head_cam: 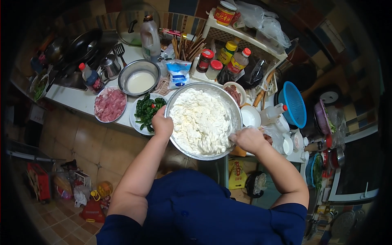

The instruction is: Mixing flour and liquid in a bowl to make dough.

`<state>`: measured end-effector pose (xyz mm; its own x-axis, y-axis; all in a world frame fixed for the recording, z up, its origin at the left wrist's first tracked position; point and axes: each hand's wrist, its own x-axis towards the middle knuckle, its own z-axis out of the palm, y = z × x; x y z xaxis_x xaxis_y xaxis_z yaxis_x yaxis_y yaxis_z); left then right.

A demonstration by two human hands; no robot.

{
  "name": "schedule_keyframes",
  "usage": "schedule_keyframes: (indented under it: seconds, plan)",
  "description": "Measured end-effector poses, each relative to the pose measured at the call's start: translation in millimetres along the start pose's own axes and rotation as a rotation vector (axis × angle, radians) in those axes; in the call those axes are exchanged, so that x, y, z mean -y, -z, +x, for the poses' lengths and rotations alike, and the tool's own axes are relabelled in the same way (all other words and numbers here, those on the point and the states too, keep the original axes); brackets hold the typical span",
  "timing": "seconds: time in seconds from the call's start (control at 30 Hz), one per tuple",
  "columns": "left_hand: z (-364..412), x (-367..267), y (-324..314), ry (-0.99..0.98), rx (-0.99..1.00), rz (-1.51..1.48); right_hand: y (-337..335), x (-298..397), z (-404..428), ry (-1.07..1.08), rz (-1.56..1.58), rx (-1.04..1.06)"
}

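A large metal mixing bowl (pixel 208 157) is right before me, filled with shaggy, pale floury dough (pixel 200 122). My left hand (pixel 162 122) grips its left rim, thumb on top. At the lower right rim my right hand (pixel 249 139) is curled into a fist around a stirring utensil; blur hides what kind it is. The dough beside that fist is smeared by motion. Just left of the bowl sits a white plate of dark green cooked peppers (pixel 148 111), close to my left hand.
Behind stand a plate of sliced raw meat (pixel 110 104), a metal bowl of pale batter (pixel 141 82), a blue-and-white bag (pixel 178 73) and chopsticks (pixel 186 49). Sauce bottles (pixel 237 64) crowd a white shelf (pixel 245 33). To the right are a white bowl (pixel 250 116) and a blue plastic basket (pixel 292 104).
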<state>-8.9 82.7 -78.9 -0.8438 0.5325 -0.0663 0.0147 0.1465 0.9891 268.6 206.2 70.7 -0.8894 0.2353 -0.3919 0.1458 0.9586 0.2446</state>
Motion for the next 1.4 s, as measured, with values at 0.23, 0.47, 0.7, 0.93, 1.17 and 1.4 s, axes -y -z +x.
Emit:
schedule_keyframes:
  seconds: [0.23, 0.47, 0.7, 0.93, 1.17, 1.4]
  plan:
    - [-4, -10, 2, -0.003, -0.014, 0.053, -27, 50, 66, -0.228, 0.313, -0.101]
    - [-3, -5, 6, -0.017, 0.030, 0.018, -15, 26, 87, -0.512, 0.421, -0.171]
    - [1, 1, 0, -0.019, 0.033, 0.016, -10, 11, 88, -0.545, 0.304, -0.189]
    - [5, 9, -1, 0.005, -0.036, -0.006, -11, 55, 86, -0.187, 0.255, -0.192]
    - [1, 2, 1, 0.023, 0.002, -0.063, 15, 4, 25, -0.079, 0.129, -0.032]
    - [1, -2, 0, -0.007, 0.045, -0.009, -16, -2, 59, -0.478, 0.140, -0.138]
